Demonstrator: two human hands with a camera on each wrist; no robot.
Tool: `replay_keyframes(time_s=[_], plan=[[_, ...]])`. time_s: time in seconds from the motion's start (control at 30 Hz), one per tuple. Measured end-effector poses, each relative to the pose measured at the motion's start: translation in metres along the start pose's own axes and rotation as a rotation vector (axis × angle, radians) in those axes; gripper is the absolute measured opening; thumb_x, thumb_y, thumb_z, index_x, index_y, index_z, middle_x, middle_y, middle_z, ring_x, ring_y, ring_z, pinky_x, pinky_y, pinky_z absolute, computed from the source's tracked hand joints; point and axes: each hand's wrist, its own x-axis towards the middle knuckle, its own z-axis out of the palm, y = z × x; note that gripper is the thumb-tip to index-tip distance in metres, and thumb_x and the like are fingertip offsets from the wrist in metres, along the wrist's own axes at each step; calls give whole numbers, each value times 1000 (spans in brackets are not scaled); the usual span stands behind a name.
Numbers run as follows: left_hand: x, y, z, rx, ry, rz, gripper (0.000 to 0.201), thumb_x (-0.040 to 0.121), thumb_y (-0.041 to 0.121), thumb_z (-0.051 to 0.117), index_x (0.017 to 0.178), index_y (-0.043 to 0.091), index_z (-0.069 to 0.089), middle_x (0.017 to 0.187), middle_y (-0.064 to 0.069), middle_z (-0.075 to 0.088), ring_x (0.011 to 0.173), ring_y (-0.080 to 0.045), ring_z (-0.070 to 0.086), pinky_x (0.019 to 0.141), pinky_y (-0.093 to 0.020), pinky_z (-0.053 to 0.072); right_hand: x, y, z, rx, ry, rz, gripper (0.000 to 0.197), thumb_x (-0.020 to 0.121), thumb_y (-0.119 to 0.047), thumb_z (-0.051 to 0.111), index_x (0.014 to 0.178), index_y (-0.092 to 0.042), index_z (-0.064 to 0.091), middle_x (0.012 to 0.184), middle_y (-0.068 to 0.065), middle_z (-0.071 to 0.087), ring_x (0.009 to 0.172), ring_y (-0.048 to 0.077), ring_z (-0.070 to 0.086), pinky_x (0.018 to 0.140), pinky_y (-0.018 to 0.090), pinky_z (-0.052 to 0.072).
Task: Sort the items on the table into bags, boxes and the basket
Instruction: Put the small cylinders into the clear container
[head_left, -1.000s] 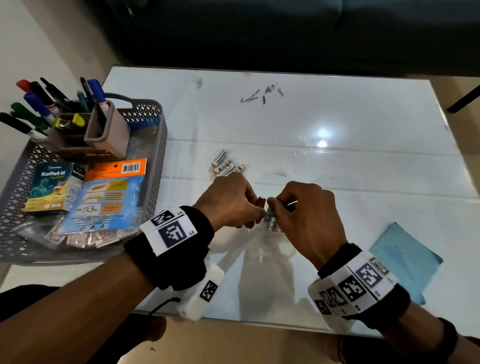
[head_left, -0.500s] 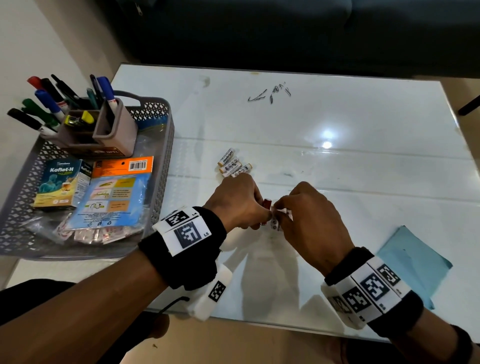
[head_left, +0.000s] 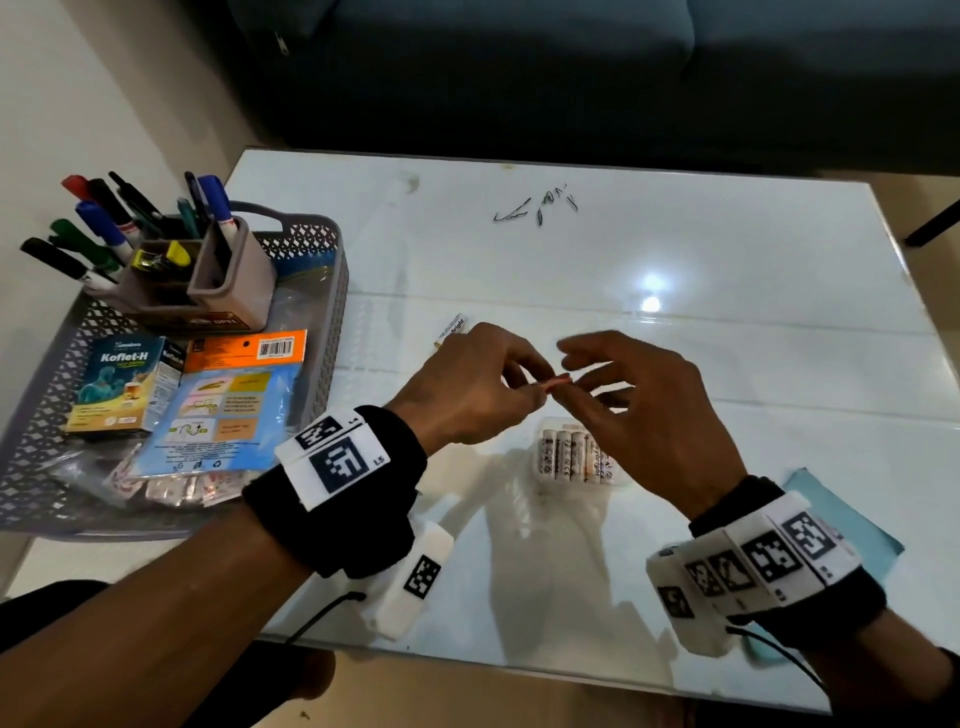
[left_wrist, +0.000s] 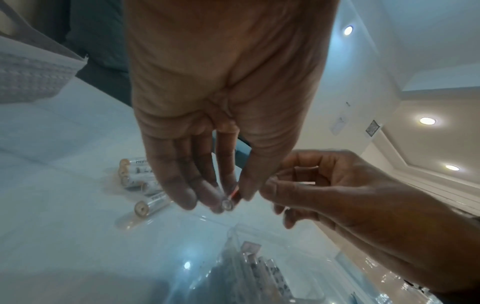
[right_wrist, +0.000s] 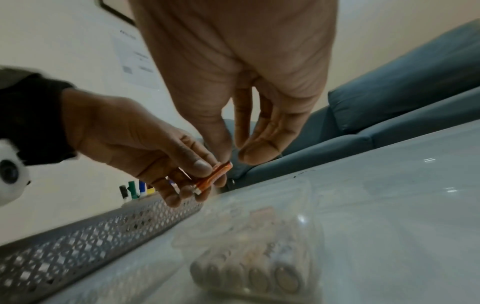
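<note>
My left hand (head_left: 535, 389) pinches a small orange battery (head_left: 553, 384) between thumb and fingertips, a little above the glass table (head_left: 675, 249). The right hand (head_left: 576, 374) hovers at the battery's free end with its fingers loosely spread; in the right wrist view its thumb tip (right_wrist: 221, 152) just reaches the battery (right_wrist: 213, 178). Below the hands lies a clear bag (head_left: 576, 457) holding several white batteries, touched by neither hand. More loose batteries (left_wrist: 140, 179) lie beyond my left hand (left_wrist: 228, 197), mostly hidden in the head view.
A grey perforated basket (head_left: 332, 312) stands at the left with a pen holder (head_left: 228, 291), a Koflet-H box (head_left: 122, 384) and a blue-and-orange packet (head_left: 228, 400). A blue sheet (head_left: 841, 519) lies by my right wrist. Small dark bits (head_left: 535, 208) lie at the far middle.
Both hands were low at the bag with the battery at its mouth. They have since risen, the right hand has let go of the bag, and the bag lies flat on the table.
</note>
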Motion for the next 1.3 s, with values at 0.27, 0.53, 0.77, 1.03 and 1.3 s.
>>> replay_keyframes(time_s=[0.27,0.53,0.77,1.03,1.3], plan=[[10,-6,0,-272,194,67,25,86,7,76,107,20,75,89,7,79,81,-1,74,69,-12,54,0,4,-4,-63,-6,114,14,80,-22,85,78,-24,72,68,-11,72,61,2,70,57,16,55],[7,-37,7,596,174,-10,29,99,28,57,127,25,64,125,0,63,118,-27,59,88,-39,49,3,7,-7,-67,49,149,16,81,-21,84,84,-26,69,78,-13,73,69,-2,70,60,19,58],[2,-34,27,684,194,18,23,102,39,53,115,22,59,124,-1,62,116,-26,58,82,-35,43,6,8,-10,-48,71,161,21,81,-21,83,97,-27,71,81,-10,72,68,0,69,62,20,59],[13,-21,20,23,212,122,13,98,35,64,95,23,62,84,9,73,75,-5,69,72,-21,54,11,10,-20,89,30,190,19,85,-14,77,96,-30,74,87,-8,76,76,11,75,75,39,63],[4,2,20,-165,156,284,10,96,32,68,101,24,64,82,4,73,71,-11,71,66,-23,57,15,12,-32,120,98,157,18,84,-8,78,91,-23,71,90,-9,76,85,6,75,79,33,61]])
